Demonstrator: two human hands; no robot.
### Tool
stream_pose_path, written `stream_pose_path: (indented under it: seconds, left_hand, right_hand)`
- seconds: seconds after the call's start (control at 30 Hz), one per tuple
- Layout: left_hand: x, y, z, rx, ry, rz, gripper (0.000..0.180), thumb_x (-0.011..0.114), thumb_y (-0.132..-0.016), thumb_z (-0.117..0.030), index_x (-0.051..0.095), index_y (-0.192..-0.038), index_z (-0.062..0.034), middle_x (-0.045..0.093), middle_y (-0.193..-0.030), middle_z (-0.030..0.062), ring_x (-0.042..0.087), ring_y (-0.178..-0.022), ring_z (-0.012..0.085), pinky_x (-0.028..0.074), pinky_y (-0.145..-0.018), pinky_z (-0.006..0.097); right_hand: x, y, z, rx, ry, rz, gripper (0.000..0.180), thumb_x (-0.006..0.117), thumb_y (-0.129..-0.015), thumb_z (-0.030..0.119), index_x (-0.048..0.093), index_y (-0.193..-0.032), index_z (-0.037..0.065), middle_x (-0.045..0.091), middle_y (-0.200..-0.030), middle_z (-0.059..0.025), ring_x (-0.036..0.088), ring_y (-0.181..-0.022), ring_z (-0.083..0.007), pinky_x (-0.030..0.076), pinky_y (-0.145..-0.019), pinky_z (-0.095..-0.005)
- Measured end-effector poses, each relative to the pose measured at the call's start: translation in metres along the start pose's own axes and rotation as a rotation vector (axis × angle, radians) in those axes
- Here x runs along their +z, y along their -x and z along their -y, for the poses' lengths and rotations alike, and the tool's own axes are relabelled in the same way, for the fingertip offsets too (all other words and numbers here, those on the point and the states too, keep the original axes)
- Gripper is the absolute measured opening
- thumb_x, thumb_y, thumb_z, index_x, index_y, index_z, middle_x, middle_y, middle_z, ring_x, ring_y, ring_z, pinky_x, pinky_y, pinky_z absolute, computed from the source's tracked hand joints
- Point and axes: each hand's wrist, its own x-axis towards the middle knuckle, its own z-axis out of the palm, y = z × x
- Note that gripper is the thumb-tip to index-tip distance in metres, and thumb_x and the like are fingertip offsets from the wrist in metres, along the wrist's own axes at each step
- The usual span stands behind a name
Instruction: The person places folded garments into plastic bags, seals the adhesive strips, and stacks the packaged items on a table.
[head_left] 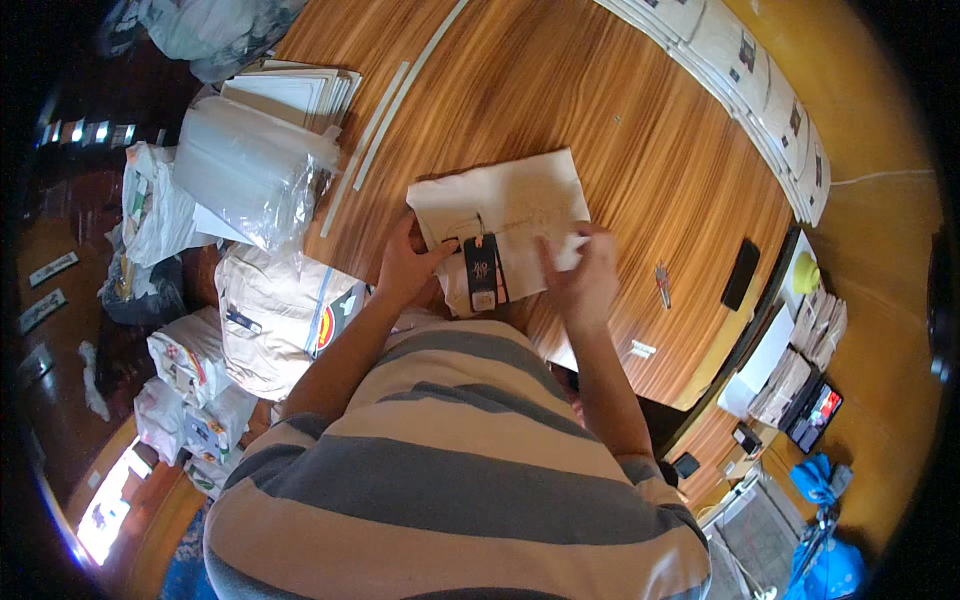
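A folded cream garment lies on the wood-grain table right in front of me. A dark hang tag on a thin string rests on its lower part. My left hand grips the garment's left edge, thumb on top and the other fingers partly hidden. At the right edge, my right hand has its thumb and fingers curled around a pale corner of the cloth.
Small thread snips and a black phone lie to the right. Pale strips run along the left. Clear plastic bags and folded garments are piled at left. Packed white bundles line the far right edge.
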Motion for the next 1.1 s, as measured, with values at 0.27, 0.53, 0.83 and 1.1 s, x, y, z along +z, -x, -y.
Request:
stream_pose_path:
  seconds: [0.27, 0.53, 0.83, 1.1]
  left_hand:
    - [-0.003, 0.011, 0.010, -0.074, 0.041, 0.031, 0.059, 0.081, -0.089, -0.006, 0.049, -0.138, -0.0003, 0.073, -0.119, 0.0168, 0.075, -0.102, 0.0256, 0.067, -0.076, 0.039]
    - [-0.011, -0.001, 0.047, 0.116, 0.304, 0.108, 0.053, 0.078, -0.090, 0.001, 0.052, -0.136, -0.0030, 0.073, -0.117, 0.0141, 0.074, -0.103, 0.0238, 0.067, -0.076, 0.039]
    - [-0.006, -0.005, 0.042, -0.053, 0.428, 0.064, 0.048, 0.078, -0.093, -0.004, 0.054, -0.133, -0.0022, 0.073, -0.114, 0.0125, 0.073, -0.101, 0.0204, 0.066, -0.075, 0.038]
    - [-0.005, -0.007, 0.101, 0.264, 0.171, -0.018, 0.041, 0.074, -0.097, -0.008, 0.053, -0.132, -0.0007, 0.074, -0.112, 0.0144, 0.074, -0.092, 0.0186, 0.064, -0.070, 0.037]
  right_hand:
    - [0.020, 0.030, 0.048, -0.075, 0.200, 0.482, 0.044, 0.087, -0.081, 0.040, 0.069, -0.104, 0.008, 0.072, -0.099, -0.0183, 0.071, -0.096, -0.0394, 0.055, -0.089, -0.0475]
    - [-0.002, -0.013, 0.001, -0.090, -0.307, 0.450, 0.026, 0.078, -0.092, 0.019, 0.069, -0.113, 0.006, 0.074, -0.100, -0.0192, 0.073, -0.093, -0.0342, 0.058, -0.081, -0.0430]
    - [0.010, -0.069, -0.024, -0.224, -0.028, -0.029, 0.052, 0.077, -0.092, 0.041, 0.067, -0.122, 0.000, 0.067, -0.094, -0.0213, 0.069, -0.093, -0.0415, 0.057, -0.086, -0.0471]
    - [0.016, -0.017, -0.053, 0.115, -0.335, 0.128, 0.060, 0.084, -0.087, 0.027, 0.060, -0.134, -0.002, 0.072, -0.110, -0.0246, 0.070, -0.105, -0.0375, 0.056, -0.092, -0.0427]
